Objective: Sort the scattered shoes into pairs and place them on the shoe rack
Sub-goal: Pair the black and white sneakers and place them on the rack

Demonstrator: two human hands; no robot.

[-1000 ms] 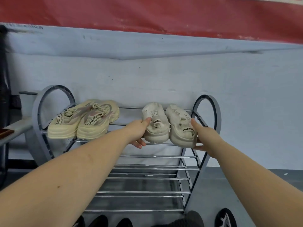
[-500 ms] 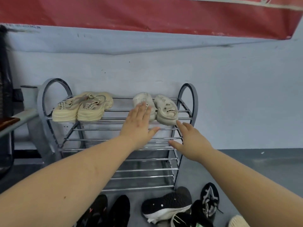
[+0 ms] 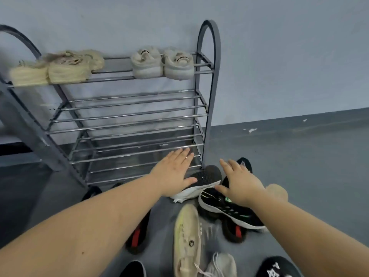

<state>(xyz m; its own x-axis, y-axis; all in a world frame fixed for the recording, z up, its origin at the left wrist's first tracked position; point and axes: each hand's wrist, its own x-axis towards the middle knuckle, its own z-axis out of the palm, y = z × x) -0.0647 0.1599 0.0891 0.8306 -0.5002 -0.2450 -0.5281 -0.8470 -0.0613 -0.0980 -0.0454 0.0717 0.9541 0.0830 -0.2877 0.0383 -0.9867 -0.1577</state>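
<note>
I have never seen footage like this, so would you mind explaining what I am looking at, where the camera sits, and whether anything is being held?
There is no machine here: a person is tidying shoes with bare hands. The one camera is worn on the head and looks forward and down, so both forearms reach in from the bottom edge. The left hand and right hand are spread open above shoes scattered on the grey floor; neither holds anything. Under them lie a black knit shoe with a white sole and a black sneaker with green marks; nearer the camera is a cream sneaker. The metal shoe rack stands against the wall. Its top shelf carries a yellowish pair and an off-white pair; the lower shelves show only bars.
</note>
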